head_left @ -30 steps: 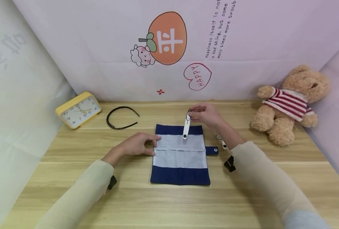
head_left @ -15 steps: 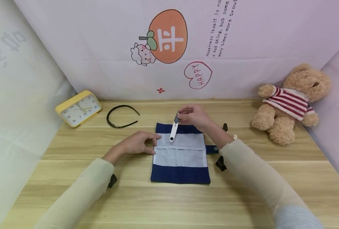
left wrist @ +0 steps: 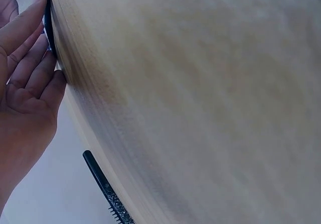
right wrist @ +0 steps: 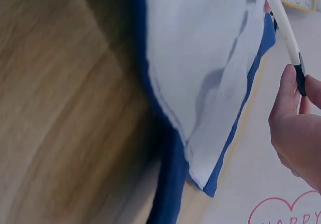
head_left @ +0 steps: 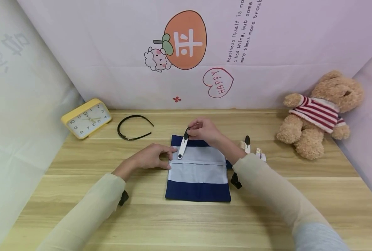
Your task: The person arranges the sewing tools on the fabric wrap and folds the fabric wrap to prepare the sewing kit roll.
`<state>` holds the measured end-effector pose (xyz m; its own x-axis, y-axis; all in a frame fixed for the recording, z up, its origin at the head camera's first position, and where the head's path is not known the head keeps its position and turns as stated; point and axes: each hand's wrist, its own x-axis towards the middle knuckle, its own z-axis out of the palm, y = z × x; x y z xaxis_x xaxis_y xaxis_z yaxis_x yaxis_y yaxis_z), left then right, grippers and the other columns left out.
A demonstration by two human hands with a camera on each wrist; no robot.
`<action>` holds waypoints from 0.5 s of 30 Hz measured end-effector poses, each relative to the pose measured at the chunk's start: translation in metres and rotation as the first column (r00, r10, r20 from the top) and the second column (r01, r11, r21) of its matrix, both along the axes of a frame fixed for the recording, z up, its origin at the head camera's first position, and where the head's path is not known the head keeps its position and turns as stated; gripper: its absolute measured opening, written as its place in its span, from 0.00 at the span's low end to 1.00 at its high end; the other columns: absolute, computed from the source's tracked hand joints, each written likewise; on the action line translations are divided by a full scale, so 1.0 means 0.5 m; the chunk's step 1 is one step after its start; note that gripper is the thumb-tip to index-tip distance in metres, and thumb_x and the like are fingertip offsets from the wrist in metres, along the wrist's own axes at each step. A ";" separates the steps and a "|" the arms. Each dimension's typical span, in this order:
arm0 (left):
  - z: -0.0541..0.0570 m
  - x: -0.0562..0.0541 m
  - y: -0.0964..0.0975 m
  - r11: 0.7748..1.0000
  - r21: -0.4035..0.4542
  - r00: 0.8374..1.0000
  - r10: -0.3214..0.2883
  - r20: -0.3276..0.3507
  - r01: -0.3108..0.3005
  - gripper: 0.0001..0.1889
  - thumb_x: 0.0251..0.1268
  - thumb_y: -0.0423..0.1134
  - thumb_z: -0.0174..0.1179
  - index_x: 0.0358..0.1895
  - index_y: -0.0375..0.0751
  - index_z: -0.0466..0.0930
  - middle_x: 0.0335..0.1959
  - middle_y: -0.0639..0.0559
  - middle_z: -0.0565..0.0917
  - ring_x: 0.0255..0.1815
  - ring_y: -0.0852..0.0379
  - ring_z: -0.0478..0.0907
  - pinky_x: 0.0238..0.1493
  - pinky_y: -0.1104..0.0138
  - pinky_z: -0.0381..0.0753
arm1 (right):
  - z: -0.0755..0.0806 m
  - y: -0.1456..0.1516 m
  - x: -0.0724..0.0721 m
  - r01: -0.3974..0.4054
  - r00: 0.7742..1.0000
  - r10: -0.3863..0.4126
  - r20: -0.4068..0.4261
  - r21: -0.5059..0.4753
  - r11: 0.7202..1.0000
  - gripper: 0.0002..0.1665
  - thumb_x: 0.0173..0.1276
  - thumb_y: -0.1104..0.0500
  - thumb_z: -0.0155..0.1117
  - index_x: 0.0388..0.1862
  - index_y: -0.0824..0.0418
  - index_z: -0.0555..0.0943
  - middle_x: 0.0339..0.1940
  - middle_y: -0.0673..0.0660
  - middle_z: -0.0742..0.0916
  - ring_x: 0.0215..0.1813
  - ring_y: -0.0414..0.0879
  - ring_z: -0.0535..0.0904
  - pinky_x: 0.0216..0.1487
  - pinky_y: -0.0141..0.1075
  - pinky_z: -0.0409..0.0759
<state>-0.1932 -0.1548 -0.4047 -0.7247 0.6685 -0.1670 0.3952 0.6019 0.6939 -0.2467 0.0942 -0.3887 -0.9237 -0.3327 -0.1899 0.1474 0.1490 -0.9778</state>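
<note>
A navy fabric pouch (head_left: 198,191) with a pale grey pocketed inside lies unfolded on the table. My left hand (head_left: 151,157) rests at its left edge, thumb and forefinger spread apart on the cloth; in the left wrist view the fingers (left wrist: 37,76) touch the dark edge. Between thumb and fingertips, my right hand (head_left: 206,130) pinches the dark end of a slim white tool (head_left: 183,146). The tool slants down over the upper left of the grey panel, its dotted tip near the left fingers. Its exact kind cannot be told. The right wrist view shows the same pinch on the tool (right wrist: 288,33).
Partly behind the right forearm lie another dark-tipped white piece (head_left: 247,144) and a small white-and-gold object (head_left: 260,154). A black headband (head_left: 120,129) and a yellow alarm clock (head_left: 86,119) are at the back left. A teddy bear (head_left: 317,115) sits at the back right.
My right hand has moved left with the white tool, bringing its tip over the pouch's left side. The pieces behind the right forearm have come into view. My left hand has stayed put.
</note>
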 end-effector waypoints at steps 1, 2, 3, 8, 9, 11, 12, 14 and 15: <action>0.000 0.000 0.000 1.000 -0.001 1.000 0.000 -0.002 0.000 0.09 0.59 0.38 0.75 0.36 0.47 0.82 0.69 0.49 0.76 0.74 0.47 0.67 0.71 0.53 0.67 | 0.000 -0.003 0.001 -0.005 1.000 0.005 -0.002 0.002 1.000 0.13 0.72 0.73 0.61 0.54 0.74 0.75 0.44 0.65 0.80 0.46 0.53 0.85 0.53 0.45 0.84; 0.000 0.000 0.000 1.000 -0.002 1.000 0.001 -0.003 -0.001 0.09 0.59 0.38 0.75 0.36 0.48 0.81 0.69 0.49 0.76 0.74 0.47 0.67 0.71 0.53 0.67 | 0.000 -0.006 0.003 -0.009 1.000 0.009 -0.003 0.006 1.000 0.13 0.72 0.73 0.61 0.54 0.74 0.75 0.44 0.65 0.81 0.46 0.54 0.85 0.52 0.45 0.84; 0.001 0.000 0.000 1.000 -0.003 1.000 0.001 -0.003 -0.001 0.09 0.59 0.38 0.75 0.36 0.48 0.81 0.69 0.49 0.76 0.74 0.47 0.67 0.71 0.53 0.67 | 0.000 -0.009 0.004 -0.013 1.000 0.013 -0.001 0.007 1.000 0.13 0.72 0.73 0.61 0.54 0.74 0.75 0.44 0.65 0.81 0.46 0.54 0.85 0.52 0.44 0.84; 0.002 0.000 0.001 1.000 -0.002 1.000 0.001 -0.005 -0.001 0.10 0.59 0.37 0.75 0.35 0.47 0.81 0.69 0.48 0.76 0.74 0.47 0.67 0.72 0.53 0.65 | -0.003 -0.020 0.008 -0.035 0.999 0.035 0.008 0.032 0.999 0.13 0.72 0.72 0.61 0.53 0.73 0.75 0.44 0.64 0.81 0.45 0.54 0.85 0.50 0.42 0.85; 0.002 0.000 0.001 1.000 -0.001 1.000 0.001 -0.004 -0.001 0.10 0.59 0.37 0.75 0.35 0.47 0.81 0.69 0.48 0.76 0.74 0.47 0.67 0.72 0.53 0.66 | -0.004 -0.022 0.009 -0.038 0.999 0.038 0.010 0.037 0.999 0.13 0.72 0.72 0.61 0.53 0.73 0.75 0.44 0.64 0.81 0.45 0.54 0.85 0.50 0.42 0.85; 0.002 0.000 0.002 1.000 -0.001 1.000 0.003 -0.002 -0.003 0.10 0.59 0.37 0.75 0.36 0.47 0.81 0.69 0.48 0.76 0.74 0.47 0.67 0.72 0.53 0.66 | -0.006 -0.023 0.008 -0.045 0.999 0.045 0.013 0.045 0.998 0.12 0.73 0.72 0.61 0.53 0.73 0.75 0.44 0.64 0.81 0.45 0.53 0.85 0.50 0.42 0.85; 0.002 0.000 0.002 1.000 -0.002 1.000 0.003 0.000 -0.003 0.10 0.59 0.37 0.75 0.36 0.47 0.81 0.69 0.48 0.76 0.74 0.47 0.67 0.72 0.53 0.66 | -0.006 -0.024 0.008 -0.049 0.999 0.049 0.011 0.048 0.998 0.12 0.73 0.72 0.61 0.53 0.73 0.75 0.44 0.64 0.81 0.44 0.53 0.84 0.50 0.42 0.85; 0.002 0.000 0.002 1.000 -0.005 1.000 0.003 0.002 -0.003 0.10 0.59 0.38 0.75 0.36 0.48 0.81 0.70 0.48 0.76 0.74 0.47 0.67 0.72 0.53 0.65 | -0.007 -0.026 0.008 -0.055 0.998 0.054 0.008 0.057 0.997 0.12 0.72 0.72 0.62 0.53 0.73 0.76 0.44 0.64 0.81 0.44 0.53 0.84 0.50 0.43 0.85; 0.001 0.000 0.002 1.000 -0.007 1.000 0.003 0.002 -0.003 0.10 0.59 0.38 0.75 0.36 0.48 0.81 0.70 0.48 0.76 0.74 0.47 0.66 0.72 0.52 0.65 | -0.007 -0.026 0.008 -0.058 0.998 0.057 0.006 0.062 0.996 0.12 0.72 0.72 0.62 0.53 0.73 0.76 0.44 0.64 0.81 0.44 0.53 0.84 0.50 0.43 0.85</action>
<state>-0.1930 -0.1538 -0.4041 -0.7260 0.6655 -0.1734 0.3920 0.6077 0.6907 -0.2425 0.0811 -0.3921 -0.9026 -0.3725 -0.2159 0.1410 0.2180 -0.9657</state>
